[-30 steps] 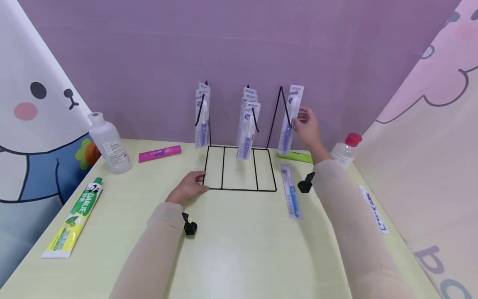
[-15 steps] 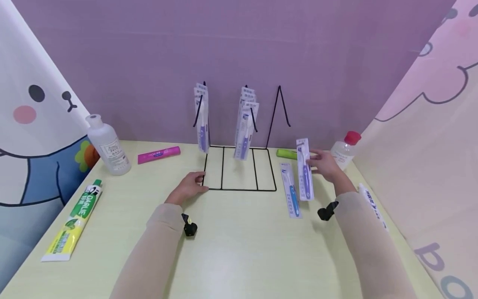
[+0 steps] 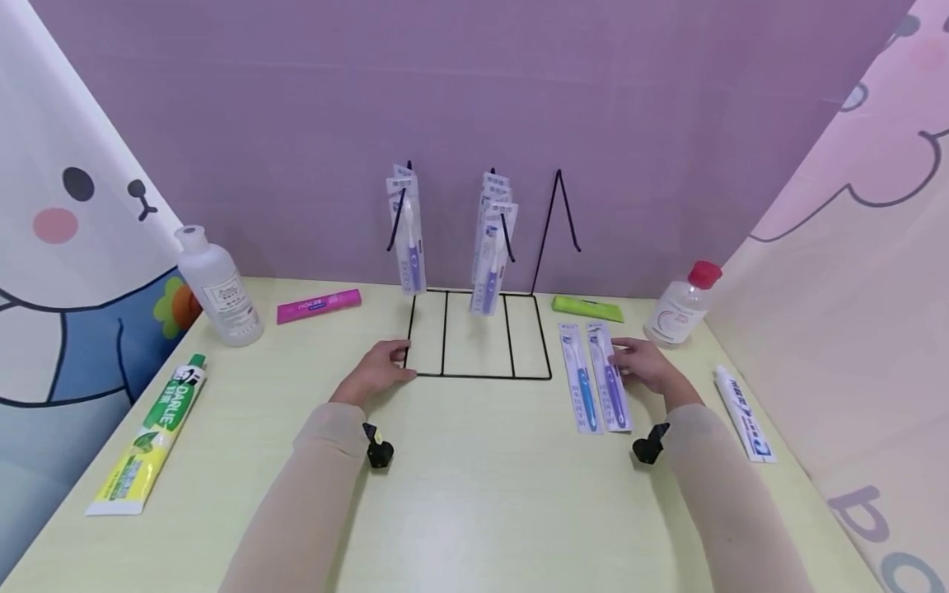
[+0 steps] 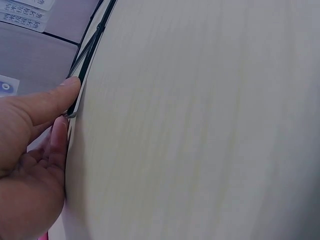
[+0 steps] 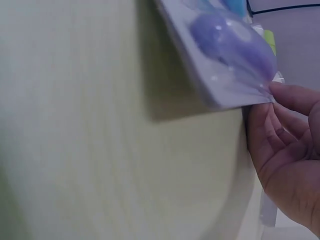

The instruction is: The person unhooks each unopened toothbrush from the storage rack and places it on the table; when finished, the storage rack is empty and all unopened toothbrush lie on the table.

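My left hand (image 3: pixel 374 372) pinches the front left corner of a black wire display rack (image 3: pixel 495 377); in the left wrist view the thumb lies on the wire. With thumb and fingers, my right hand (image 3: pixel 647 366) pinches the right edge of a packaged purple toothbrush (image 3: pixel 611 383), low over the table in the right wrist view. Close beside it, on its left, lies a packaged blue toothbrush (image 3: pixel 582 383). More packaged purple toothbrushes hang on the rack's left hook (image 3: pixel 398 218) and middle hook (image 3: pixel 507 239). The right hook (image 3: pixel 569 216) carries nothing.
A pink tube (image 3: pixel 319 305), a white bottle (image 3: pixel 222 288) and a Darlie toothpaste tube (image 3: pixel 151 441) are on the left. At right are a green tube (image 3: pixel 587 309), a red-capped bottle (image 3: pixel 678 309) and a white tube (image 3: pixel 745 416). A purple backdrop (image 3: pixel 296 148) stands behind.
My right hand has taken the purple toothbrush off the right hook and brought it down beside the blue one on the table. The left hand has stayed on the rack.
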Demonstrator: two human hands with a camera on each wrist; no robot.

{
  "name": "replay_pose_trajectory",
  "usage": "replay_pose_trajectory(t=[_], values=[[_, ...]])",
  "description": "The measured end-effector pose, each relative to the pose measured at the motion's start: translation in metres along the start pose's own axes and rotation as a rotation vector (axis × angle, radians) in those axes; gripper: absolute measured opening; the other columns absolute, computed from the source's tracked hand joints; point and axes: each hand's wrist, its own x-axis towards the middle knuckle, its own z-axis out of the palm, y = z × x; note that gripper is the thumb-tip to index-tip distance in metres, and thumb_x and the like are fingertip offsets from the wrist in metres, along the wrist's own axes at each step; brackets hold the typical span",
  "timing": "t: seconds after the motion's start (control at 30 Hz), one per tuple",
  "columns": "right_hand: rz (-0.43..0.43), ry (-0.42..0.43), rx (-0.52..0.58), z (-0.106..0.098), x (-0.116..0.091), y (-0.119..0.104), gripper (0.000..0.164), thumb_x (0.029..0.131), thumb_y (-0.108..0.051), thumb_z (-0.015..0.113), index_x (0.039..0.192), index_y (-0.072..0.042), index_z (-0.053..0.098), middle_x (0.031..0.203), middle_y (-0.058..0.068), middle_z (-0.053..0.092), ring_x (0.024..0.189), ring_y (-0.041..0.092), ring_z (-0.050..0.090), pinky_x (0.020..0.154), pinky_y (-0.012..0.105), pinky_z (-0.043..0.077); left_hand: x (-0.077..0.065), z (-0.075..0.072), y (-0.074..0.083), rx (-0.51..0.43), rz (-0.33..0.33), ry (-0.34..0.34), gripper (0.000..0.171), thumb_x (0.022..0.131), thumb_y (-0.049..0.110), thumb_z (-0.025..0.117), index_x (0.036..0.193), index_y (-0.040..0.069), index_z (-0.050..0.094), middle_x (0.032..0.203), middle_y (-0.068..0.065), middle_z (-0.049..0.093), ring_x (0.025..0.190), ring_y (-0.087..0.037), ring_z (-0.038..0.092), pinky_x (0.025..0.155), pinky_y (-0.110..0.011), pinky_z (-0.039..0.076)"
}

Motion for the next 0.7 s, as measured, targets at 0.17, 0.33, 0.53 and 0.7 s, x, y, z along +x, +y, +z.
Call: replay_pose_trajectory(t=[0.17, 0.33, 0.53, 0.7], values=[[-0.001, 0.065, -0.110, 0.004, -0.003, -0.002, 0.052, 0.089, -0.009, 0.053, 0.135, 0.005, 0.032, 0.117, 0.027, 0.049, 0.090, 0.025, 0.056, 0.074, 0.036, 0.050, 0.001, 0.001, -0.002, 0.000, -0.003, 0.004, 0.063, 0.080, 0.008, 0.068, 0.135, 0.001, 0.039, 0.123, -0.018, 0.048, 0.114, -0.031, 0.041, 0.099, -0.042, 0.030], [0.055, 0.142, -0.376, 0.006, -0.008, -0.017, 0.050, 0.086, -0.007, 0.054, 0.129, 0.011, 0.036, 0.101, 0.024, 0.056, 0.074, 0.022, 0.058, 0.064, 0.032, 0.052, 0.002, 0.002, -0.002, 0.005, 0.013, 0.007, 0.062, 0.079, 0.007, 0.068, 0.134, 0.000, 0.040, 0.121, -0.018, 0.049, 0.113, -0.031, 0.042, 0.098, -0.041, 0.031], [-0.030, 0.213, -0.559, 0.020, -0.011, -0.053, 0.043, 0.087, -0.007, 0.051, 0.126, 0.008, 0.043, 0.105, 0.026, 0.055, 0.080, 0.028, 0.059, 0.062, 0.032, 0.052, 0.001, 0.002, -0.002, 0.010, 0.014, 0.009, 0.061, 0.080, 0.006, 0.068, 0.133, -0.001, 0.040, 0.120, -0.018, 0.049, 0.112, -0.030, 0.042, 0.098, -0.040, 0.031], [-0.240, 0.245, -0.479, 0.051, -0.008, -0.090, 0.035, 0.089, -0.011, 0.052, 0.122, 0.001, 0.051, 0.104, 0.020, 0.057, 0.083, 0.031, 0.058, 0.062, 0.032, 0.052, 0.001, 0.002, 0.000, 0.012, 0.013, 0.013, 0.061, 0.080, 0.005, 0.068, 0.133, -0.001, 0.040, 0.121, -0.018, 0.049, 0.112, -0.030, 0.042, 0.098, -0.040, 0.032]])
